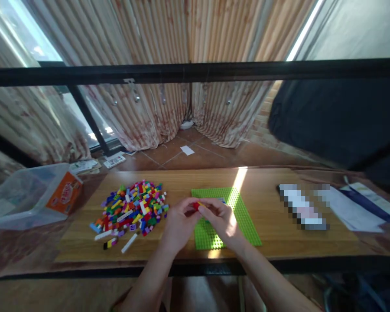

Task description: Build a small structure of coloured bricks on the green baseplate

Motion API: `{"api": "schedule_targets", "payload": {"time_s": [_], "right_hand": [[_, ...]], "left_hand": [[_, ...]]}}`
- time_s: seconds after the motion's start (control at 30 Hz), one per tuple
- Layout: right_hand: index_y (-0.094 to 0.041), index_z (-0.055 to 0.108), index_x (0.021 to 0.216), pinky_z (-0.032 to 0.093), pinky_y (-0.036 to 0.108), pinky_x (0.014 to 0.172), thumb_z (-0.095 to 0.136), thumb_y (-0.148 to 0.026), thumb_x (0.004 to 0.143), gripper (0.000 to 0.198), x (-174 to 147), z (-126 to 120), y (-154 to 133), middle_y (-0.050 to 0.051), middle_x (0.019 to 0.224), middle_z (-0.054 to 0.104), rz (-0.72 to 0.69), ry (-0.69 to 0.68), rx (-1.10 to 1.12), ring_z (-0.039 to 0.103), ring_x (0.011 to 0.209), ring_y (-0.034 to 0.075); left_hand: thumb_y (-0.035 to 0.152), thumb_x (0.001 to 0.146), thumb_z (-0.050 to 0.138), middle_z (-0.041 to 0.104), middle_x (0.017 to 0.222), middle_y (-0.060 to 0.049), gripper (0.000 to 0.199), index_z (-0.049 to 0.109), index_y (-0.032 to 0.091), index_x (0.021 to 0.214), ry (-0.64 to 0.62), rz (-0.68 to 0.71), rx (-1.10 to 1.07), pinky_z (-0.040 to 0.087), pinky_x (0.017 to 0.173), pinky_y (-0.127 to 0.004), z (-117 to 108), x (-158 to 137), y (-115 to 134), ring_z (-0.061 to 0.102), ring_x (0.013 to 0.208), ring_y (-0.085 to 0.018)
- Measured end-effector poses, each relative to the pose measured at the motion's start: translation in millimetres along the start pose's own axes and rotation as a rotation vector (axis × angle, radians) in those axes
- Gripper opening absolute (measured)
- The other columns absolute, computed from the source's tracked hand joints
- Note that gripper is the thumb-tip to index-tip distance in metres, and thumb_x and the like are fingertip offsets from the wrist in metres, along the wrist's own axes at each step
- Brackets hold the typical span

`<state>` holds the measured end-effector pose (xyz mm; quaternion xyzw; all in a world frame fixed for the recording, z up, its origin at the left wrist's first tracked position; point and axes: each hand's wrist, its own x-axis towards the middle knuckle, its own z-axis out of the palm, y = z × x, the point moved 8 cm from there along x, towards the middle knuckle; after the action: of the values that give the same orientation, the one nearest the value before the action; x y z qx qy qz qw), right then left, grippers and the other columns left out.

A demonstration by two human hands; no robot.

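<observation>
Filling much of the background before you, pleated, reddish-patterned curtains (156,39) hang down to the tiled floor (169,158), with a dark rail (214,71) crossing level in front of them. Nearer to you lies a wood-grain tabletop (178,180), a strip of sunlight falling over it. At your far left sits a clear plastic bin (26,186) with an orange label on its side, and at your far right some white papers (351,208) lie just past a pixelated oblong item (302,208) that can't be made out. On the left half of the tabletop you have a heap of multicoloured toy building bricks (133,208), a few strays near its front edge. To the right of the heap, well apart from it, lies a lime-green studded baseplate (243,219), flat and partly hidden by your hands. Your left hand (178,221) and right hand (223,223) meet above the baseplate's left part, fingertips drawn together. Between them you're pinching a small red brick (196,206), gripped from both sides; a bit of yellow shows at its edge, and you can't tell whether that's a separate piece. Beyond your right fingers, a small bluish piece (221,200) peeks out over the baseplate, mostly covered.
</observation>
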<state>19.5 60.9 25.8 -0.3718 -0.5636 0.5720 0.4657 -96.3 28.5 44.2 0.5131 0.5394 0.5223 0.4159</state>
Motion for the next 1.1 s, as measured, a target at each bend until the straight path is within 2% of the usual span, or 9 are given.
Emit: {"api": "schedule_targets", "payload": {"time_s": [0.2,0.47,0.63,0.83,0.97,1.1], "right_hand": [[-0.021,0.074,0.092,0.055,0.031,0.067,0.072,-0.041,0.072,0.029,2.8,-18.9,-7.0,0.004,0.08,0.073,0.025,0.039,0.12,0.066,0.073,0.017],[-0.021,0.075,0.097,0.055,0.035,0.076,0.071,-0.04,0.075,0.029,1.9,-42.6,-21.0,0.007,0.091,0.074,0.01,-0.011,0.036,0.068,0.082,0.021],[-0.022,0.075,0.099,0.056,0.036,0.074,0.07,-0.042,0.075,0.031,2.1,-54.3,-14.0,0.006,0.087,0.074,0.035,0.004,0.046,0.067,0.076,0.02],[-0.021,0.076,0.09,0.053,0.03,0.058,0.074,-0.041,0.071,0.028,3.7,-72.0,-3.4,0.002,0.069,0.071,0.035,0.132,0.131,0.061,0.059,0.013],[-0.023,0.075,0.093,0.054,0.032,0.064,0.074,-0.042,0.071,0.029,3.4,-77.2,0.9,0.002,0.075,0.072,0.064,0.176,0.202,0.063,0.064,0.014],[-0.025,0.074,0.094,0.052,0.033,0.072,0.071,-0.039,0.074,0.025,5.3,-82.4,1.6,0.001,0.078,0.072,0.085,0.147,0.225,0.063,0.07,0.014]], "left_hand": [[0.021,0.074,0.067,0.073,0.09,-0.006,0.025,0.068,0.019,0.098,0.006,-0.037,-0.043,0.056,0.078,-0.031,14.0,9.9,-1.2,0.07,0.081,-0.019],[0.02,0.072,0.069,0.072,0.09,-0.007,0.023,0.071,0.016,0.094,0.054,0.004,0.004,0.057,0.076,-0.029,36.4,16.4,-0.4,0.069,0.081,-0.018],[0.022,0.07,0.07,0.071,0.089,-0.006,0.024,0.071,0.016,0.094,0.035,0.013,-0.027,0.057,0.074,-0.028,46.3,18.3,-2.0,0.068,0.078,-0.017],[0.022,0.071,0.068,0.071,0.087,-0.006,0.028,0.069,0.016,0.099,0.022,-0.057,-0.106,0.055,0.073,-0.028,52.4,22.4,-4.7,0.066,0.075,-0.015],[0.023,0.072,0.067,0.07,0.087,-0.005,0.031,0.067,0.016,0.102,0.035,-0.105,-0.14,0.054,0.077,-0.029,54.2,25.4,-7.6,0.066,0.079,-0.015],[0.024,0.073,0.064,0.069,0.092,-0.006,0.035,0.064,0.015,0.106,0.128,-0.194,-0.281,0.053,0.082,-0.031,43.7,27.8,-17.6,0.067,0.081,-0.015]]}}
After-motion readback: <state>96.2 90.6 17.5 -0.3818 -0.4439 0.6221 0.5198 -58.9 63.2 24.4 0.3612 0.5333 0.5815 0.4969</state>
